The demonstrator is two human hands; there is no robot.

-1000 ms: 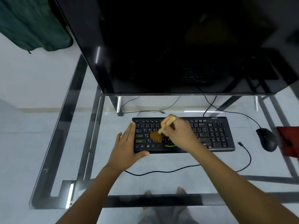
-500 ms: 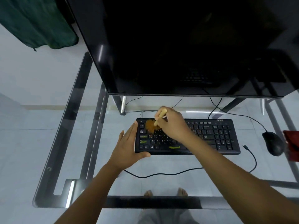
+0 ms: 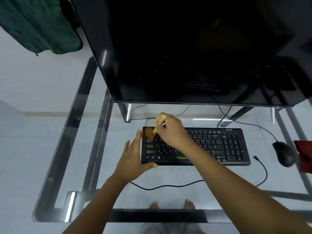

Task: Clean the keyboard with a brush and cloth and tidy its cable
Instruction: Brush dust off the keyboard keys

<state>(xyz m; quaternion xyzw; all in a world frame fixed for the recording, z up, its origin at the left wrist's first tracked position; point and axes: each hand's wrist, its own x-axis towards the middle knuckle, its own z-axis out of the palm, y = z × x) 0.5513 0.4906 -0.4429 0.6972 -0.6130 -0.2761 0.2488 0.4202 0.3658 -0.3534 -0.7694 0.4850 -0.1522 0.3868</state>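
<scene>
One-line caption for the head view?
Right hand brushes the keyboard's top-left corner with a brush; left hand steadies its edge.

A clear glass surface (image 3: 168,173) on a dark metal frame (image 3: 70,132) is letting the pale tiled floor (image 3: 20,149) show through. A large black monitor (image 3: 185,48) is looming at the back, and green fabric (image 3: 33,22) is hanging at upper left.
</scene>
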